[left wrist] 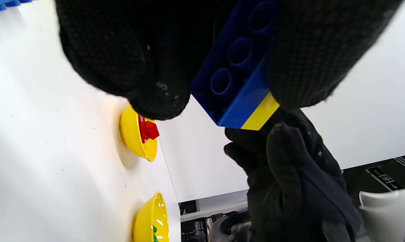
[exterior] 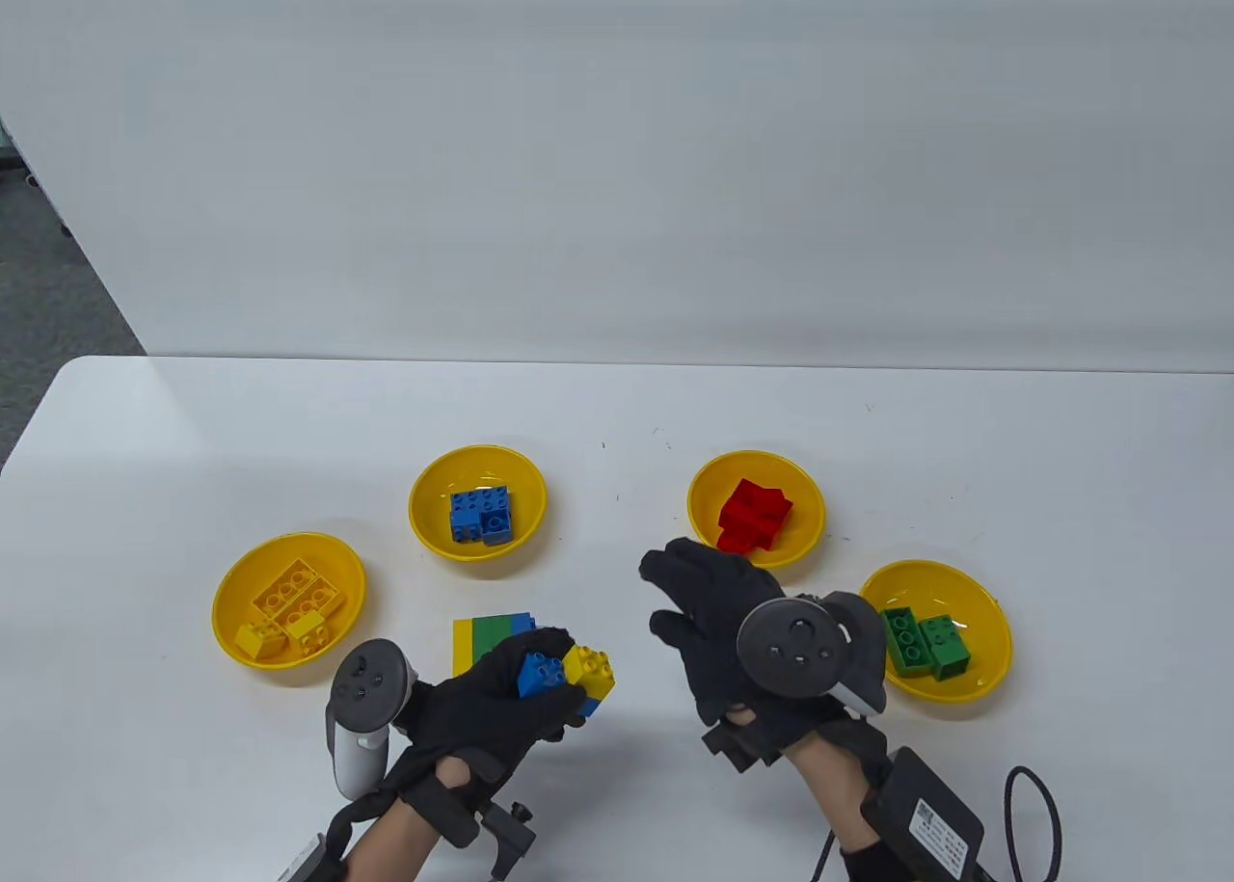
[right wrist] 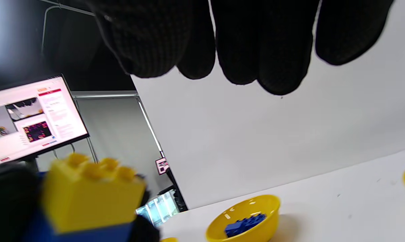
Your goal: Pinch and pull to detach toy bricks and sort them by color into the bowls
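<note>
My left hand (exterior: pixel 557 675) grips a small cluster of bricks just above the table: a blue brick (exterior: pixel 540 675) joined to a yellow brick (exterior: pixel 590 668). In the left wrist view the blue brick (left wrist: pixel 236 77) shows its hollow underside between my fingers, with a yellow strip (left wrist: pixel 261 116) at its edge. My right hand (exterior: pixel 665 595) hovers to the right of the cluster, fingers spread, holding nothing. A flat stack of yellow, green and blue bricks (exterior: pixel 482 636) lies on the table behind my left hand.
Four yellow bowls stand in an arc: one with yellow bricks (exterior: pixel 241 583), one with blue bricks (exterior: pixel 424 516), one with red bricks (exterior: pixel 805 525), one with green bricks (exterior: pixel 974 598). A black box and cable (exterior: pixel 930 815) trail from my right wrist.
</note>
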Demonstrator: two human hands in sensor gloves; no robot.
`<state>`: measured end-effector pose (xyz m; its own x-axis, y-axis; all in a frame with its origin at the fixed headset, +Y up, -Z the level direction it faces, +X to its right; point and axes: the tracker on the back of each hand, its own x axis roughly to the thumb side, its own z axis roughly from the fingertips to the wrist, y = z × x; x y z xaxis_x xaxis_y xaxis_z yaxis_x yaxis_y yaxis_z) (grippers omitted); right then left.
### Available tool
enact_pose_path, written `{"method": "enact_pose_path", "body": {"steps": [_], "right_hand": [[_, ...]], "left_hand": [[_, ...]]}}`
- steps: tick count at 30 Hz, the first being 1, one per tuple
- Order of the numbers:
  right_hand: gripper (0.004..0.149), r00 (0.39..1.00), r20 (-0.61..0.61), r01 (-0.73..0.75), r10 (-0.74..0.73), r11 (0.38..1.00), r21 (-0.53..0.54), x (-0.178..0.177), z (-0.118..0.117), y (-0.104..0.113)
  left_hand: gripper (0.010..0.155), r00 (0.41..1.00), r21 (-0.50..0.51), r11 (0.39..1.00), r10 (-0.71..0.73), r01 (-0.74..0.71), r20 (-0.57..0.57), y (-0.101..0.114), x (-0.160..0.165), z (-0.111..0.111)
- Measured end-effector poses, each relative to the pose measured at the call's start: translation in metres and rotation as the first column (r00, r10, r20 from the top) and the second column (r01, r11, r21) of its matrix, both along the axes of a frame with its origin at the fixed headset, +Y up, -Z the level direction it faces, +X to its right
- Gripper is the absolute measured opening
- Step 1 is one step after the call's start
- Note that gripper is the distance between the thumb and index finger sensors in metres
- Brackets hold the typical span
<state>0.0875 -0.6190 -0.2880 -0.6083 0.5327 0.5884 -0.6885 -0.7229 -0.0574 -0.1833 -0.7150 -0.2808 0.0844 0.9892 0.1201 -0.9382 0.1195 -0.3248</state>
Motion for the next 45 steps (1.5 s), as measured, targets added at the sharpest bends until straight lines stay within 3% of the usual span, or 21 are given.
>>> {"method": "enact_pose_path", "body": {"steps": [2, 6, 8, 10, 13, 18, 21, 24, 26, 32, 36, 39, 42, 44, 45], "right_hand": [[0.057, 0.997, -0.048, 0.061, -0.064, 0.997, -0.053, -0.002, 0.009, -0.01], [0.071, 0.973, -0.054, 0.201, -0.223, 0.943, -0.266, -0.003, 0.015, -0.041], [0.077, 0.94, -0.069, 0.276, -0.333, 0.867, -0.414, -0.004, 0.013, -0.057], [0.078, 0.899, -0.06, 0.352, -0.435, 0.796, -0.493, -0.005, 0.012, -0.068], [0.073, 0.845, -0.061, 0.416, -0.531, 0.725, -0.548, -0.009, 0.012, -0.077], [0.065, 0.81, 0.004, 0.498, -0.587, 0.683, -0.534, -0.009, 0.014, -0.084], [0.065, 0.811, 0.008, 0.515, -0.585, 0.706, -0.486, -0.004, 0.012, -0.084], [0.065, 0.858, -0.018, 0.463, -0.514, 0.787, -0.407, -0.001, 0.012, -0.077], [0.065, 0.904, -0.024, 0.394, -0.427, 0.855, -0.338, 0.0, 0.016, -0.072], [0.065, 0.966, 0.013, 0.256, -0.259, 0.945, -0.205, -0.009, 0.025, -0.065], [0.065, 0.984, 0.023, 0.179, -0.178, 0.976, -0.122, -0.018, 0.033, -0.061], [0.065, 0.995, 0.012, 0.1, -0.1, 0.994, -0.038, -0.021, 0.038, -0.058], [0.065, 0.992, -0.034, 0.122, -0.125, 0.99, -0.075, -0.021, 0.038, -0.059], [0.068, 0.994, -0.068, 0.081, -0.091, 0.987, -0.139, -0.023, 0.039, -0.058], [0.07, 0.995, -0.056, 0.081, -0.088, 0.99, -0.117, -0.023, 0.041, -0.059]], "left_hand": [[0.069, 1.0, 0.001, 1.0, 0.013, -0.013, 0.007, 0.0, 0.001, 0.001], [0.07, 0.999, 0.003, 0.999, 0.047, -0.047, 0.027, -0.002, 0.004, 0.003], [0.069, 0.997, -0.001, 0.998, 0.068, -0.068, 0.04, -0.004, 0.006, 0.004], [0.07, 0.995, -0.008, 0.996, 0.088, -0.088, 0.052, -0.006, 0.01, 0.005], [0.072, 0.994, -0.016, 0.996, 0.089, -0.088, 0.062, -0.01, 0.015, 0.007], [0.076, 0.995, -0.03, 0.997, 0.079, -0.077, 0.068, -0.014, 0.02, 0.009], [0.082, 0.991, -0.028, 1.0, 0.018, -0.015, 0.131, -0.011, 0.023, 0.007], [0.089, 0.986, 0.115, 0.987, -0.125, 0.112, 0.113, 0.003, 0.018, 0.006], [0.09, 0.976, 0.265, 0.944, -0.214, 0.197, 0.037, 0.019, 0.011, 0.008], [0.084, 0.918, 0.481, 0.798, -0.394, 0.362, -0.038, 0.041, 0.018, 0.018], [0.079, 0.883, 0.513, 0.741, -0.463, 0.434, -0.079, 0.039, 0.028, 0.021], [0.069, 0.899, 0.513, 0.76, -0.433, 0.4, -0.06, 0.039, 0.027, 0.021], [0.066, 0.916, 0.53, 0.76, -0.39, 0.378, -0.094, 0.041, 0.025, 0.023], [0.065, 0.932, 0.518, 0.784, -0.353, 0.343, -0.083, 0.038, 0.025, 0.022], [0.065, 0.94, 0.502, 0.803, -0.333, 0.321, -0.069, 0.036, 0.025, 0.022]]}}
